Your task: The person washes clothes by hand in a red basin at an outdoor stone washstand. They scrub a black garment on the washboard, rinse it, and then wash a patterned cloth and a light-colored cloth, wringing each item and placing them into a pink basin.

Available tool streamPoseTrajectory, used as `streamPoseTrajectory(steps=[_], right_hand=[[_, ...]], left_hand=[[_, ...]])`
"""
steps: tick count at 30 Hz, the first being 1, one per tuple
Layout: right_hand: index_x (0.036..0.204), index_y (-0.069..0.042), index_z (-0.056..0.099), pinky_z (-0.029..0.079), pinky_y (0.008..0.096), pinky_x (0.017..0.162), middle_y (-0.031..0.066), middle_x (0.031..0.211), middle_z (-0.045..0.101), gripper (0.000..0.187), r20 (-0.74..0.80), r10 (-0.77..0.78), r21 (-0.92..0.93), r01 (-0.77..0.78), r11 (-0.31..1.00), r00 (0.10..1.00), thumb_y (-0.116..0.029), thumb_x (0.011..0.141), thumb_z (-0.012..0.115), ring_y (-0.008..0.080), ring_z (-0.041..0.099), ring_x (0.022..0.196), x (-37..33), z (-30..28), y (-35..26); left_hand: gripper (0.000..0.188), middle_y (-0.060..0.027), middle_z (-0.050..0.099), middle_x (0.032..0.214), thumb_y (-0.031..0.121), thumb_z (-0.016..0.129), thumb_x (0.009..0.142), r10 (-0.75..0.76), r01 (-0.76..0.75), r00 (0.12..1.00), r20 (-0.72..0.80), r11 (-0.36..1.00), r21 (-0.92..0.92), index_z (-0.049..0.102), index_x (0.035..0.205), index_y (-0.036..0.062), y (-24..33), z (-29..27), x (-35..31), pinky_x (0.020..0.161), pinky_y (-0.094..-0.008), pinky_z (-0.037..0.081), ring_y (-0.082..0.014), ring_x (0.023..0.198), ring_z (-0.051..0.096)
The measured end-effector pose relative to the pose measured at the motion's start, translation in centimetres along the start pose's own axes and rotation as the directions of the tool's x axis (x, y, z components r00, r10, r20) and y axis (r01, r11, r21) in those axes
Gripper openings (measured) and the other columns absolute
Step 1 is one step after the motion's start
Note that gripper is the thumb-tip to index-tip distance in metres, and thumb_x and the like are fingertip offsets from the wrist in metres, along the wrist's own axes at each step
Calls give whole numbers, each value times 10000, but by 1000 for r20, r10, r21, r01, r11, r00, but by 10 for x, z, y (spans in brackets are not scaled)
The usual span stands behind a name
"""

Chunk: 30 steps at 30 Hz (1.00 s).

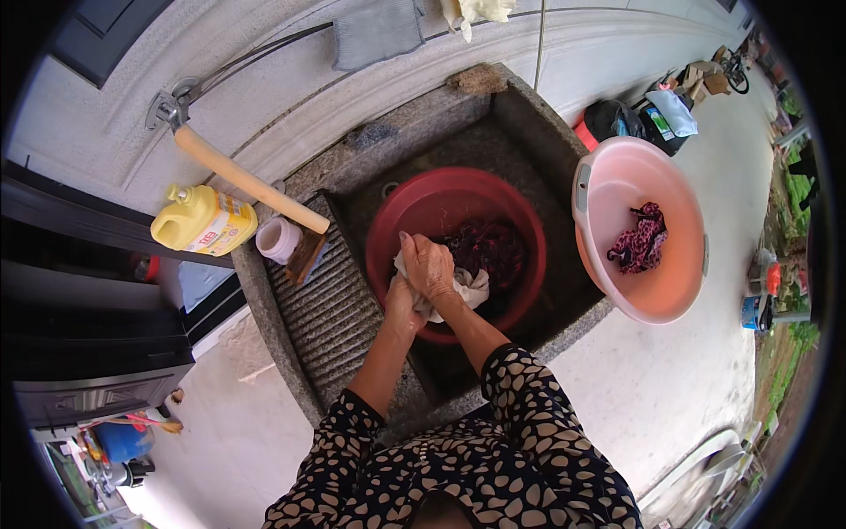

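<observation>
Open at upper left inside the round dark-red plastic basin [414,201]; bounded by its rim close at lower left, then by the rectangular grey stone sink [397,141]; crowded at right by dark reddish fabric [495,254]; clamped, with left hand [402,304] and right hand [429,267] together, on a crumpled off-white cloth [472,286] within the basin's near-left part, draping rightward.

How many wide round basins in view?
2: the red basin inside the stone sink, and the pink basin to the sink's right. Others may be hidden farther back.
</observation>
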State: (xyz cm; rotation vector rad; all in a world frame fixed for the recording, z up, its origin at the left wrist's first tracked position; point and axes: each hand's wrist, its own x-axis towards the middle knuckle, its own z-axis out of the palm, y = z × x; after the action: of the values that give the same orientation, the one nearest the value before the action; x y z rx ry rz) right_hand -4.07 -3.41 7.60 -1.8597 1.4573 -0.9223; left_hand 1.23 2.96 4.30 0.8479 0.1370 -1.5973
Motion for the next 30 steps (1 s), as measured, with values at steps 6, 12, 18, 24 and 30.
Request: streamPoseTrajectory(steps=[6,12,18,24,30], right_hand=[[698,-53,549,462,500,542,198,599,577,390,-158,-408,-293,352,889,899,-363,922,472,415,573,572,-55,-13,-51],[674,-56,516,461,497,526,205,587,569,367,114,-155,23,153,988,981,-325,923,486,409,582,587,-19,-21,-26],[786,-35,559,449,503,697,227,639,571,394,130,189,35,-195,980,973,-388,929,457,427,589,685,25,-15,36],[961,-16,545,458,375,743,156,861,597,360,-35,545,461,-471,753,838,-368,884,542,303,575,797,99,1,170],[1086,-49,554,485,401,806,175,1094,507,361,-9,10,-229,-12,973,1000,-168,760,657,340,552,951,59,74,183]], left_hand=[[386,-45,568,858,469,425,946,146,-145,989,-2,983,-115,551,980,106,5,-2,-32,641,-348,491,-180,773,575],[360,-51,609,976,378,363,975,14,30,948,317,990,-135,561,1075,95,5,-6,-4,773,-356,522,-191,904,609],[380,-37,624,877,422,392,956,-74,63,982,-175,995,-71,584,904,98,13,53,-4,756,-351,502,-186,841,603],[443,-105,554,1169,354,594,883,443,-382,851,-281,891,246,455,1191,68,38,-40,78,964,-438,375,-265,1106,512],[483,-130,571,1080,205,615,872,646,-48,762,-50,133,990,334,1259,138,-20,-52,150,866,-353,426,-215,965,550]])
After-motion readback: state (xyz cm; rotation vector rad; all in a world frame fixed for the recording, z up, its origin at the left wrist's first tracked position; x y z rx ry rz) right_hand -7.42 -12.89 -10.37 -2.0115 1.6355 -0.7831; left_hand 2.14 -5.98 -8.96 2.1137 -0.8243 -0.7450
